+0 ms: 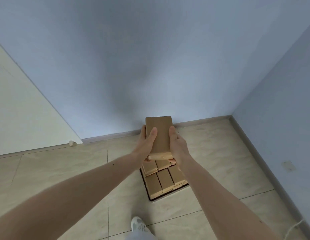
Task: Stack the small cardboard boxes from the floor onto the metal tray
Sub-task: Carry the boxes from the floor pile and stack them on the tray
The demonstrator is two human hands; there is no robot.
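Observation:
A small brown cardboard box (pixel 159 134) is held up in the air between both hands. My left hand (pixel 147 144) grips its left side, thumb on top and fingers underneath. My right hand (pixel 176 144) grips its right side the same way. Directly below it, several more small cardboard boxes (pixel 161 181) lie packed in rows on a tray (pixel 148 191) on the floor, with a second layer at the far end. Only the tray's dark rim shows; the held box and my hands hide its far part.
The tray sits on beige floor tiles near a room corner, with a pale blue wall and skirting board (pixel 202 121) behind and to the right. A cream door (pixel 20 110) stands at the left. My shoe (pixel 138 226) is at the bottom edge.

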